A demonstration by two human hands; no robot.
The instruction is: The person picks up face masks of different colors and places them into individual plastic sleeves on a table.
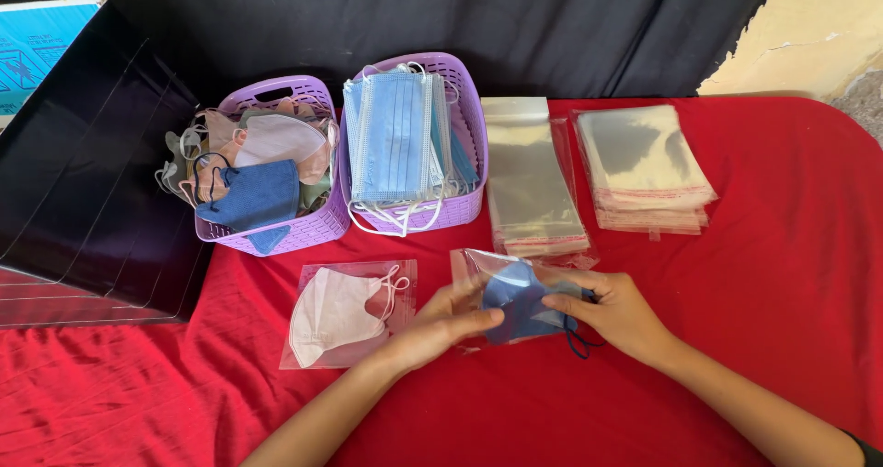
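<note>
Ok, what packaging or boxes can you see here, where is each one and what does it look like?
Clear bag: between both hands, blue mask partly inside.
Sealed clear bag: left of the hands, white mask inside.
Narrow clear bag stack: beside the baskets.
Wider clear bag stack: far right.
Black box: far left, open, blue flap.

I count two purple baskets: one point(303, 228) at ten o'clock with mixed folded masks, one point(464, 205) at twelve with flat blue ones. Two stacks of clear bags point(533, 187) point(644, 164) lie at one o'clock. Two bagged masks, one white point(336, 315), one blue point(520, 297). Loose masks, perhaps a dozen; I can't count them.
</note>
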